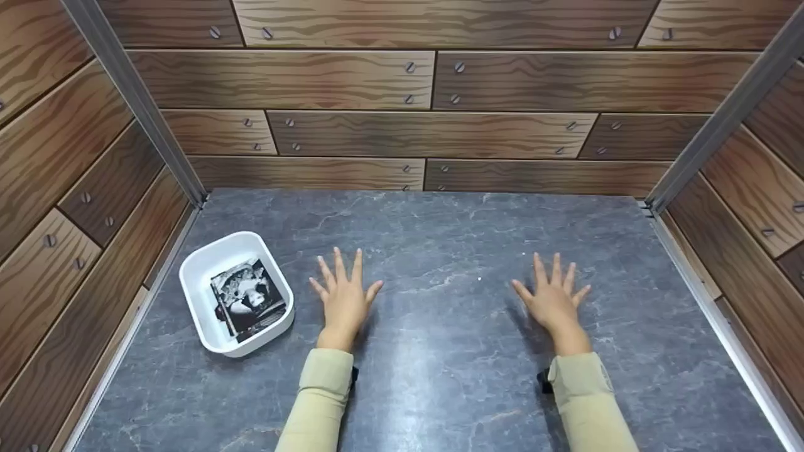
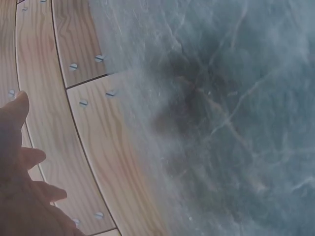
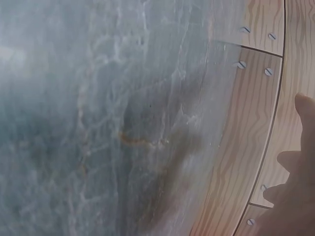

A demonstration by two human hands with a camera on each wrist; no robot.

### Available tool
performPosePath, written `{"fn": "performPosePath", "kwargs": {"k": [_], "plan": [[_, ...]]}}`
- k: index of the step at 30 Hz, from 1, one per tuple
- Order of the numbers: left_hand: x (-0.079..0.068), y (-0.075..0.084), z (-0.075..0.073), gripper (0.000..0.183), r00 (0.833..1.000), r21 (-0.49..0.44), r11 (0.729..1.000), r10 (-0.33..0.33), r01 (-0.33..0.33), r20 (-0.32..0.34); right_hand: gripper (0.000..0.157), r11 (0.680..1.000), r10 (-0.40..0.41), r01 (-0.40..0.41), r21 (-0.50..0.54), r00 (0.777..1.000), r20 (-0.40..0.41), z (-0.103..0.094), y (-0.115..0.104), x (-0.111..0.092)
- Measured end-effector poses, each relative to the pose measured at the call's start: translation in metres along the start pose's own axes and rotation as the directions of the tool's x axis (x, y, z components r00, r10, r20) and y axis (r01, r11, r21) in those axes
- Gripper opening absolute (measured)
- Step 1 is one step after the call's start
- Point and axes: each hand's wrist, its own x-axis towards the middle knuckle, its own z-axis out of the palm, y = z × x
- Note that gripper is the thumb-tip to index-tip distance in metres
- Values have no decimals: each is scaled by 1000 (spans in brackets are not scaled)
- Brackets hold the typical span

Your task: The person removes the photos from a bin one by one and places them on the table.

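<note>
Both hands are held over a dark grey marbled tabletop (image 1: pixel 433 232), palms down and fingers spread. My left hand (image 1: pixel 344 301) holds nothing; nearest to it, on its left, stands a white rounded tub (image 1: pixel 191 301). Inside the tub lie black-and-white picture cards (image 1: pixel 251 295), stacked and slightly fanned, the top one showing a pale figure on a dark ground. To the right, my right hand (image 1: pixel 553 301) is likewise bare, with its shadow on the table beside it. The wrist views show fingers of the left hand (image 2: pixel 24 187) and of the right hand (image 3: pixel 295 172) at the frame edges.
Wood-plank patterned panels rise at the back (image 1: pixel 352 132), left (image 1: pixel 81 207) and right (image 1: pixel 754 207) of the table. Grey metal posts stand in both rear corners. Tiny white specks (image 1: pixel 479 278) lie on the tabletop between the hands.
</note>
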Motion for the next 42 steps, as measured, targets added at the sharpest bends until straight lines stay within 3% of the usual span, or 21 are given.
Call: {"fn": "performPosePath", "kwargs": {"k": [18,22,27,30,34,38,40,42], "plan": [[6,-10,-13,76,999,-21,1000,-8,9,32,89,1000,-11,11,-13,1000,3,-1,-7,5],[5,-27,-25,75,998,-31,998,-56,57,20,83,999,-45,45,-11,999,-16,5,-26,17],[3,-63,-54,70,990,-81,988,-135,132,-37,76,978,-123,126,168,992,-25,18,-77,34],[3,-88,-73,67,976,-130,973,-204,193,-77,73,934,-209,203,295,978,-14,31,-123,44],[-6,-122,-99,66,945,-206,935,-313,289,-92,67,826,-297,255,503,955,4,62,-195,43],[-18,-150,-114,67,902,-298,879,-418,372,-107,63,677,-286,170,716,957,43,98,-262,30],[-24,-162,-117,67,874,-338,852,-466,400,-137,61,605,-260,128,786,965,43,116,-290,22],[-30,-173,-118,65,842,-390,817,-515,425,-163,59,553,-245,105,827,969,41,132,-314,13]]}}
